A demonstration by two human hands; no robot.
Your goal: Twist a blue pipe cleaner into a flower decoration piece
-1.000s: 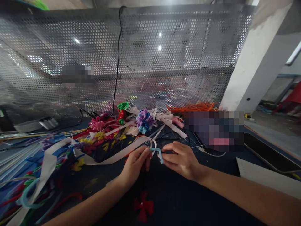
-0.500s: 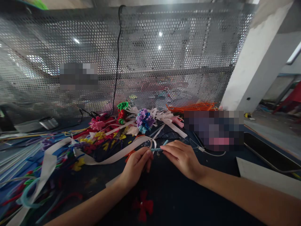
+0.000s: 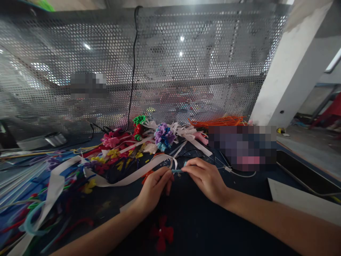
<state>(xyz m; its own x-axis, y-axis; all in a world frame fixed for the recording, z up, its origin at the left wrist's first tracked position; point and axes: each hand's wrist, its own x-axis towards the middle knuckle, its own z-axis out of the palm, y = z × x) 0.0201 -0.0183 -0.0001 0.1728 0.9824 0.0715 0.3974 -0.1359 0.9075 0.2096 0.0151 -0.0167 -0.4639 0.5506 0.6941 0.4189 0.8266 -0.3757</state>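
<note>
A short light-blue pipe cleaner [image 3: 177,171] runs between both my hands, just above the dark table [image 3: 202,227]. My left hand [image 3: 156,186] pinches its left end between thumb and fingers. My right hand [image 3: 206,177] pinches the right end, its fingers curled over the tip. The two hands nearly touch. A white ribbon [image 3: 112,179] loops right behind my left hand.
A heap of pipe-cleaner flowers [image 3: 163,137] and ribbons lies behind the hands; loose stems [image 3: 29,177] lie at the left. A red flower [image 3: 162,236] sits near me. Orange stems [image 3: 221,121], a phone [image 3: 301,174] and white paper [image 3: 301,201] are at the right. A perforated metal screen [image 3: 186,71] closes the back.
The blue pipe cleaner's free end hung down, then stuck up; now it is folded in under my right fingers. My hands stayed in place, drawing slightly closer.
</note>
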